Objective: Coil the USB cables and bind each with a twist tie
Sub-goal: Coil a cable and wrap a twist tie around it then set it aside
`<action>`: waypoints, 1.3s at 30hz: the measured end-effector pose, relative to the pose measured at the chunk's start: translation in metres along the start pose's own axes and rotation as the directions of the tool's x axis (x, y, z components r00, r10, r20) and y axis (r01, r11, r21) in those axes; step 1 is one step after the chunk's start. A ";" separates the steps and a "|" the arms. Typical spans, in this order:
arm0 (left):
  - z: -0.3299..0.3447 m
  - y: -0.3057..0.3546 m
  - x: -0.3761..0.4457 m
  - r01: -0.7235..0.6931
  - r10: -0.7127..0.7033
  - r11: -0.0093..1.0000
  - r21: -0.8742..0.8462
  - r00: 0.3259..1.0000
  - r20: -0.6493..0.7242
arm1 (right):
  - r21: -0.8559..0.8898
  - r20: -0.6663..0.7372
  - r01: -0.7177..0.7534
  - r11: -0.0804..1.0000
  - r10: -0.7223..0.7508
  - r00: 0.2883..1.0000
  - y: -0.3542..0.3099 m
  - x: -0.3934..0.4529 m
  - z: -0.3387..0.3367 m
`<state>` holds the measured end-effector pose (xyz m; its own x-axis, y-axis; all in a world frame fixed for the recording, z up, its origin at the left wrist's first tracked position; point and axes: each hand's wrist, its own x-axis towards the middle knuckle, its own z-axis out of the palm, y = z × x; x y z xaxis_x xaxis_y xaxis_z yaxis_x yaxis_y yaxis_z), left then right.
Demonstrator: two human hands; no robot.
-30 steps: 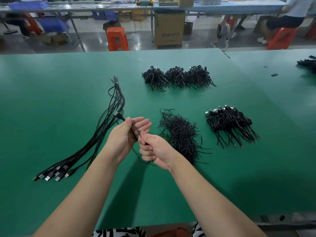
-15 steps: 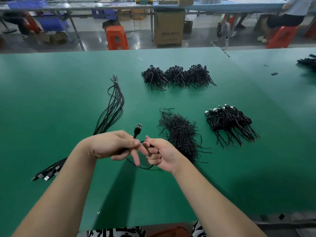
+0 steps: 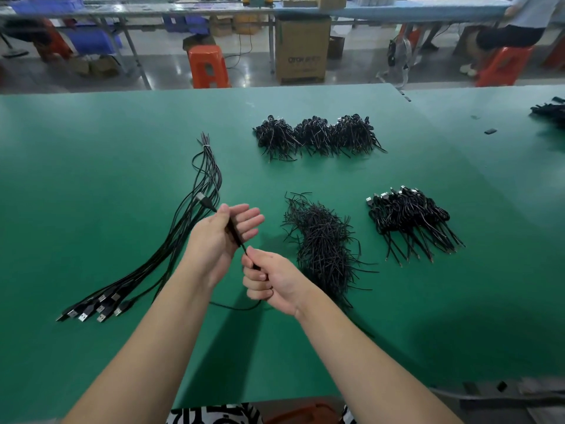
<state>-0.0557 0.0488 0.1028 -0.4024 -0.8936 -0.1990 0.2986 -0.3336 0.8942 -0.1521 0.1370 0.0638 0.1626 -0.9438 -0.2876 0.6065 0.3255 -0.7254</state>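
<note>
My left hand [image 3: 218,240] holds a black USB cable [image 3: 234,232] against its palm, thumb pressed on the wound strands, fingers stretched out; the plug [image 3: 204,200] sticks out past the thumb. My right hand [image 3: 269,280] grips the same cable just below, fingers curled round it, and a loose loop [image 3: 235,306] hangs beneath onto the green table [image 3: 91,166]. A bundle of straight USB cables [image 3: 171,240] lies to the left, plugs toward me. A heap of black twist ties [image 3: 324,243] lies right of my hands.
Bound coils lie in a pile [image 3: 409,218] at the right and in a row of three heaps [image 3: 315,136] farther back. More black cables [image 3: 550,113] lie at the far right edge. Beyond the table stand orange stools [image 3: 208,67], a cardboard box [image 3: 302,50] and a seated person [image 3: 516,29].
My left hand turned palm-up again with fingers stretched, plug now pointing up-left. My right hand stayed curled on the cable and drew another turn round the left hand.
</note>
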 end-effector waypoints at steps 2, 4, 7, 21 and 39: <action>0.002 0.010 0.001 0.055 -0.056 0.982 -0.178 0.998 0.000 | 0.044 0.010 -0.019 0.999 0.019 1.000 0.006 -0.001 -0.002; -0.003 0.021 -0.001 0.109 -0.087 0.968 -0.225 0.990 0.107 | 0.105 0.032 -0.043 0.994 0.040 0.999 0.008 -0.003 -0.007; -0.018 0.035 -0.011 0.080 -0.139 0.986 0.146 0.877 0.459 | 0.174 0.071 -0.055 0.983 0.044 0.997 0.004 -0.007 -0.016; -0.007 0.030 -0.021 -0.121 -0.203 0.406 0.906 0.954 0.219 | -0.086 -0.029 0.104 0.991 -0.107 0.994 -0.022 -0.008 -0.008; 0.016 -0.009 -0.009 0.022 -0.021 0.999 0.031 0.999 -0.026 | -0.736 -0.215 0.036 0.676 -0.284 0.934 -0.008 0.001 -0.002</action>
<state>-0.0684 0.0649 0.1032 -0.3859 -0.8938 -0.2282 0.2628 -0.3437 0.9016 -0.1589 0.1336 0.0680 -0.1880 -0.9622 -0.1969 -0.1575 0.2274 -0.9610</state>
